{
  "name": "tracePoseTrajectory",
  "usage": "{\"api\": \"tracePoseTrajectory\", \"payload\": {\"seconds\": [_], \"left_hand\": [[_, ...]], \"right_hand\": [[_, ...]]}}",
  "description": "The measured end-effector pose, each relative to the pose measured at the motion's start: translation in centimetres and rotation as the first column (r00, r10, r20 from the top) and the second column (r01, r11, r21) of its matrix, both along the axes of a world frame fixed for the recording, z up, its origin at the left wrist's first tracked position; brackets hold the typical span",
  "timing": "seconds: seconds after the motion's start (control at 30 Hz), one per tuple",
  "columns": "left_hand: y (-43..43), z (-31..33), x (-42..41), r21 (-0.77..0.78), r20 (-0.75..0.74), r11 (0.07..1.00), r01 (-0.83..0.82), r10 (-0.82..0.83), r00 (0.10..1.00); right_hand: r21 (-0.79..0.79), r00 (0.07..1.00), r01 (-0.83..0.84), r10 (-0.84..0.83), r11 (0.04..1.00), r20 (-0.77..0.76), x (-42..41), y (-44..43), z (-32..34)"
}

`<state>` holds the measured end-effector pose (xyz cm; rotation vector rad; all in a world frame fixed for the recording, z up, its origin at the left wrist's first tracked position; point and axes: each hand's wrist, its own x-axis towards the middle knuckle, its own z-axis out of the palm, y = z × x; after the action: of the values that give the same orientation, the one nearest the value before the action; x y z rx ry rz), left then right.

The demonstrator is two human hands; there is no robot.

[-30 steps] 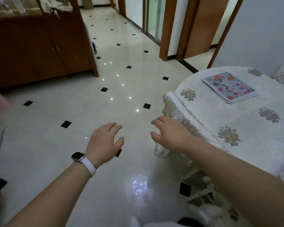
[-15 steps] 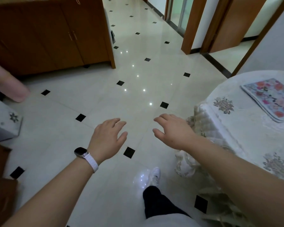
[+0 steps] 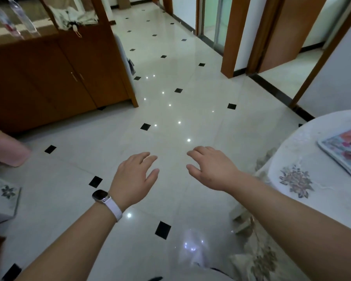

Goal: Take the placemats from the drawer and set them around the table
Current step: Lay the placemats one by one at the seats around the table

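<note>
Listing what lies before me. Left hand [image 3: 135, 175]: palm down, fingers loosely spread, holding nothing; a watch [image 3: 100, 196] on a white strap sits at the wrist. Right hand [image 3: 211, 169]: palm down, fingers relaxed and a little apart, thumb out to the side, also empty. Both hover side by side above the floor [image 3: 190, 88], apart from each other and touching nothing; the floor is pale glossy tile with small black diamond insets. One placemat [image 3: 346, 151]: floral print in pink and blue, lying flat on the table [image 3: 282, 151] at my right, near its rim, partly cut off by the frame edge. The table is round, under a white cloth with flower motifs, and the cloth hangs down its side; my right forearm passes just beside that edge. Wooden cabinet [image 3: 49, 78]: far left, doors closed, two small handles, with a folded pale umbrella [image 3: 75, 17] resting on top. Pink rounded item [image 3: 6, 151] at the left edge: I cannot tell what it is. White box [image 3: 2, 197] with a flower motif, lower left. Wooden door frames [image 3: 233, 37] stand along the far right.
</note>
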<state>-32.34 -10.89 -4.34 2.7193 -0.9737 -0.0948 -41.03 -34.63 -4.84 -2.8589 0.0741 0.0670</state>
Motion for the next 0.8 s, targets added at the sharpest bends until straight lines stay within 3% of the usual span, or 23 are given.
{"api": "tracePoseTrajectory", "payload": {"seconds": [0.47, 0.63, 0.8], "left_hand": [[-14.4, -2.9, 17.0, -0.052, -0.049, 0.962, 0.268, -0.271, 0.961], [-21.5, -5.7, 26.5, -0.112, -0.115, 0.915, 0.388, -0.4, 0.909], [-29.7, -4.4, 35.5, -0.23, -0.108, 0.84, 0.491, -0.524, 0.845]], "right_hand": [[-0.028, 0.971, 0.23, -0.231, 0.973, -0.06, 10.9, -11.7, -1.5], [-0.072, 0.906, 0.396, -0.402, 0.915, -0.13, 17.3, -16.9, -2.6], [-0.103, 0.826, 0.53, -0.54, 0.842, -0.16, 23.2, -21.3, -1.4]]}}
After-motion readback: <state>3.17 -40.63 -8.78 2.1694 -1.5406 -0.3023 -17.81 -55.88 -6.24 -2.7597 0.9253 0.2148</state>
